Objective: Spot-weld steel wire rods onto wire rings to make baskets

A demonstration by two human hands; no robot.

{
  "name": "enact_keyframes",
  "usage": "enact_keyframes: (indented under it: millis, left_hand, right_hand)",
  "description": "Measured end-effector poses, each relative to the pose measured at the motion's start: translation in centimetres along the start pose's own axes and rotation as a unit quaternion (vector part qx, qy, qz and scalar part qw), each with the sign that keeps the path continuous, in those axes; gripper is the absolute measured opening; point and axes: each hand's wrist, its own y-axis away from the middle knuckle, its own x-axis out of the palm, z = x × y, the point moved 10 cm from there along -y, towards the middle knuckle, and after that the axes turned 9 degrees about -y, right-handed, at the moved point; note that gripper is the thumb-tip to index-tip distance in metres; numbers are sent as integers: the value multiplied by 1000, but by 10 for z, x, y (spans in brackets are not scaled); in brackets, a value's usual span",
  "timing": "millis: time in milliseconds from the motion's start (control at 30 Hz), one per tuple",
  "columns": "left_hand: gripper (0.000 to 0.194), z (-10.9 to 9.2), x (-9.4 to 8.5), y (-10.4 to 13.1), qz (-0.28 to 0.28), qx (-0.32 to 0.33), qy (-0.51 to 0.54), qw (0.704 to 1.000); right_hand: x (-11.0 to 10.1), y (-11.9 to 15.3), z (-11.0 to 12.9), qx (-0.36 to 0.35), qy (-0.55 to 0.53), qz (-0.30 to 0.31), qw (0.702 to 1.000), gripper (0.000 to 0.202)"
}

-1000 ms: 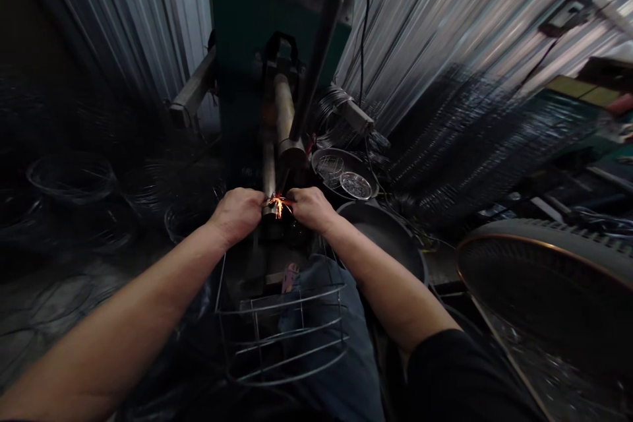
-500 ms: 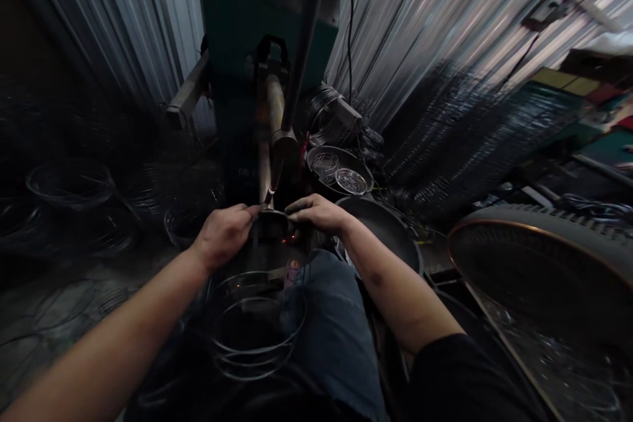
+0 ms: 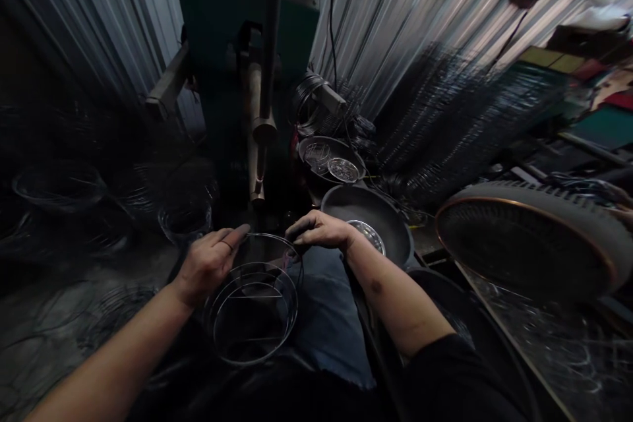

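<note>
A round wire frame [image 3: 262,296], made of several thin metal rings with cross wires, sits tilted above my lap. My left hand [image 3: 210,260] grips its far rim on the left side, thumb and fingers closed together. On the right of the same rim, my right hand [image 3: 316,231] pinches the wire with darkened fingertips. Just beyond the hands stand the upper and lower electrode arms of a spot welder [image 3: 264,132], apart from the frame. The fingers hide parts of the rim.
Right of my knee stands a dark round pan [image 3: 341,201] with a shiny disc [image 3: 368,235]; behind it, another pan [image 3: 326,140] bears small round wire pieces. A large round orange-rimmed object [image 3: 524,237] stands farther right. Dim wire baskets [image 3: 59,188] lie left.
Both hands have drawn back and down from the electrode tips towards my lap, bringing the wire frame along. The red glow near the tips is gone. The view has shifted slightly.
</note>
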Motion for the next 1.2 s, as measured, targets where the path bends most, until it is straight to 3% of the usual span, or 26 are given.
enact_keyframes:
  millis: [200,500,700,833,933,1033,1200]
  left_hand:
    - [48,-12,-4,-2,-14,34,-11,999]
    - [45,-11,-2,-1,-9,23,-26,999]
    - [46,-19,4,4,4,21,1,1000]
    - [42,-17,1,2,-6,1,0,1000]
    - [38,-21,-5,2,-19,9,-7,1000]
    - [36,-24,-9,3,-27,18,-25,999]
    - [38,-28,-12,6,-34,45,-59,997]
  right_hand:
    - [2,6,-2,7,45,7,999,42]
    - [-7,9,-7,-50,-10,-156,986,32]
    - [-11,10,-29,-47,5,-193,980,36]
    - [-18,26,-19,-126,-101,-218,963,45]
    - [-5,42,7,-213,17,-231,949,41]
    - [15,56,28,-295,169,-279,898,24]
    - [25,61,25,-354,187,-333,854,12]
